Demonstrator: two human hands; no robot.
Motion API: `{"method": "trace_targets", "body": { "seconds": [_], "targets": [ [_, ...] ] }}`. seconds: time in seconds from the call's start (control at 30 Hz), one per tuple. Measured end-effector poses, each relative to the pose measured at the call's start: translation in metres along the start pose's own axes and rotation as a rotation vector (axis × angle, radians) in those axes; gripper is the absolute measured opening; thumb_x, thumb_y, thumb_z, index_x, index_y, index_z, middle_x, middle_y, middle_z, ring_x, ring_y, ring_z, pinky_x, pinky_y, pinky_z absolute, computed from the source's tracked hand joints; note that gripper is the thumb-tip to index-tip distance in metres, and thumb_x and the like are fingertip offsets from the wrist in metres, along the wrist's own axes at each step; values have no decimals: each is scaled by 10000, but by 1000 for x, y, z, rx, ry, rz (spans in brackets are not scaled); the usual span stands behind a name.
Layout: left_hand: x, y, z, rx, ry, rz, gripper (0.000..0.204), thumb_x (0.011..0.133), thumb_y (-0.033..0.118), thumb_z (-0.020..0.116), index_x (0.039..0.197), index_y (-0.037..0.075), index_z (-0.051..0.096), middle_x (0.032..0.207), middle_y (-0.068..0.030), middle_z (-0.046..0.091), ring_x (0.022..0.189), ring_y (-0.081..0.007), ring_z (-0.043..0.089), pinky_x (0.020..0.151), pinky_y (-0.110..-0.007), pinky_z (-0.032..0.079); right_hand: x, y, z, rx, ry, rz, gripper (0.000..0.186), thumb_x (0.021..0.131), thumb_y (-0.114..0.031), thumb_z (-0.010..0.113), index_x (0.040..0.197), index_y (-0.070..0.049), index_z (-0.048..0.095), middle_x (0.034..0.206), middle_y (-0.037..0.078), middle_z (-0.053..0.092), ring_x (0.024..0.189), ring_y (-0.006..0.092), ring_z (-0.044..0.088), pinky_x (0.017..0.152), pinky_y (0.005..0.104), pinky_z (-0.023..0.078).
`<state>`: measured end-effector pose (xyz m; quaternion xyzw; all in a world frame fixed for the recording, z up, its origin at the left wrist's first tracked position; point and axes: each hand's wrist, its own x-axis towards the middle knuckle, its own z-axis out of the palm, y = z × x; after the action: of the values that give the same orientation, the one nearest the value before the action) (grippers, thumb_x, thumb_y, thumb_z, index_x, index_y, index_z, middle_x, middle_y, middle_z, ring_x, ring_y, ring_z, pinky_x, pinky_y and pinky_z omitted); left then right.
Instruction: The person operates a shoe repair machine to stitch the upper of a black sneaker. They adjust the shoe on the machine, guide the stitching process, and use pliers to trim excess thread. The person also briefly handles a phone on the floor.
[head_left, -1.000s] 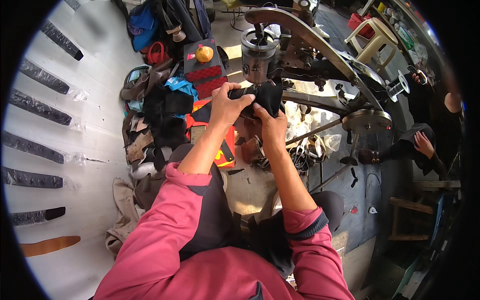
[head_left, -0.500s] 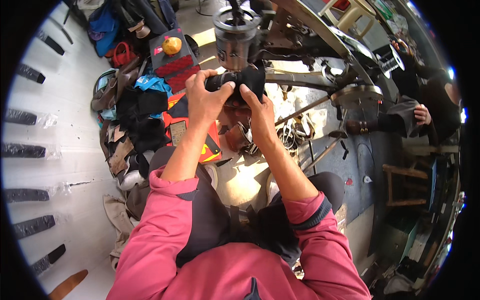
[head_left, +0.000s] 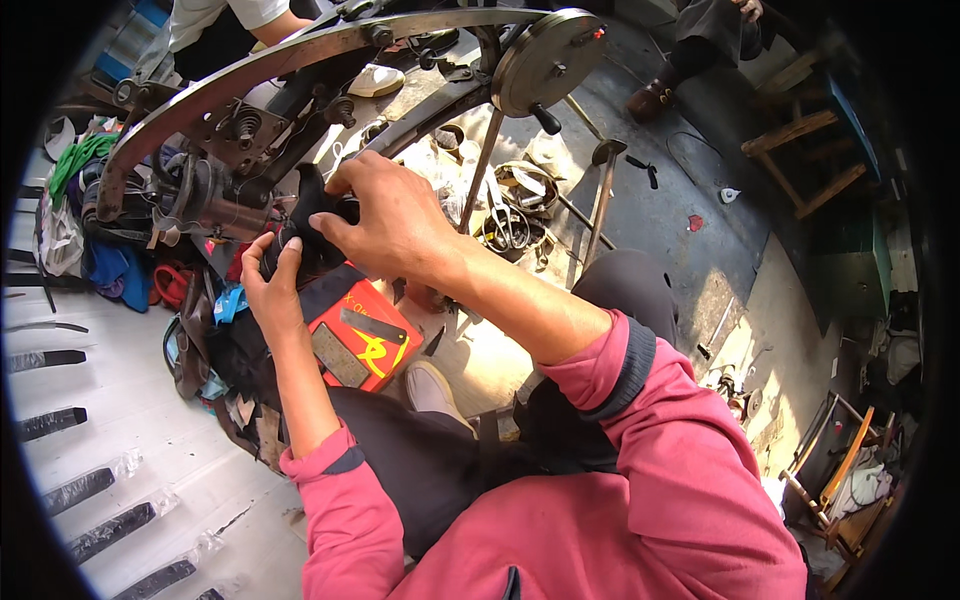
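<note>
A black shoe is between my two hands, right beside the working end of a hand-cranked shoe-stitching machine. With thumb and fingers my left hand grips its near left side. My right hand is closed over its right side, thumb pointing left. The fingers partly cover the shoe, and I cannot tell whether it touches the machine's needle. A curved metal arm leads from the machine's working end to a round wheel with a black-knobbed handle.
Below my hands lies a red-and-yellow box with a flat metal strip on it. Scissors rest among scraps by the machine's legs. A wooden-framed stool stands right. Other people show at upper left and upper right. Black wrapped strips line the left panel.
My view has swung right, so the machine now appears farther left. Both hands have carried the black shoe to the side of the machine's working end. The right hand now reaches across its top.
</note>
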<state>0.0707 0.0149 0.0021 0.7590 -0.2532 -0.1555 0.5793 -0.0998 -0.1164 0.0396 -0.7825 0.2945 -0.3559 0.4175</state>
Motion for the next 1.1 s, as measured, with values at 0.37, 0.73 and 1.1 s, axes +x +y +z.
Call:
{"method": "trace_targets", "body": {
  "seconds": [0.37,0.73,1.1],
  "targets": [
    [6,-6,-3,-89,-55,38,414,888,198,823,1198,-18,655,1160,-92,641,1046,-169,610,967,-309,492,48,9,14,-129,-285,-434,539,927,-469,731,1143,24,705,1073,209,693,1015,423,679,884,476,550],
    [0,3,0,-108,-49,-11,377,933,147,786,1254,17,639,1226,-62,637,1115,-149,601,1021,-294,460,53,12,32,-47,-151,-428,356,924,-390,701,1008,-54,788,982,166,720,972,373,708,836,467,561],
    [2,-8,-3,-42,-14,12,430,886,233,828,1223,27,660,1261,-121,569,1134,-216,591,1032,-340,464,60,18,18,82,-266,-525,282,955,-223,706,1100,13,759,1071,220,730,1017,418,688,885,467,555]
  ]
}}
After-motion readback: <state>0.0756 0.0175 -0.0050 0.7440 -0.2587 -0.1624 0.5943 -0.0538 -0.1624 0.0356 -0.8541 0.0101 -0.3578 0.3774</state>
